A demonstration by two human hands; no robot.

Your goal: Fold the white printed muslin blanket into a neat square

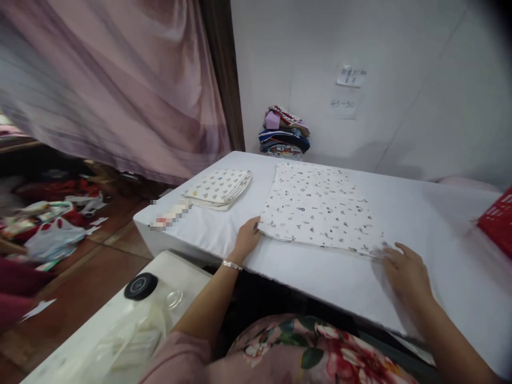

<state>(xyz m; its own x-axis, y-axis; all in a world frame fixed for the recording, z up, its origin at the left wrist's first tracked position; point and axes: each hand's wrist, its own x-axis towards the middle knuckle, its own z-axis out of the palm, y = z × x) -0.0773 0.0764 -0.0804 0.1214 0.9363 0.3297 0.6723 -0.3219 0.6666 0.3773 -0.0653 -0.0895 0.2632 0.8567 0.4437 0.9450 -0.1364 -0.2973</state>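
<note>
A white cloth with small dark printed figures lies flat on the white-covered table in front of me. My left hand is closed on its near left corner, with the thumb and fingers pinched together. At the near right corner, my right hand appears to pinch the edge between thumb and fingertips, while one finger stands a little apart. Left of this cloth rests a folded cream cloth with a grey-green print, in several layers.
A stack of folded fabrics stands against the wall at the back. The red plastic basket is at the right edge. Near my left arm is a white machine bed with a round black part. A pink curtain hangs at left.
</note>
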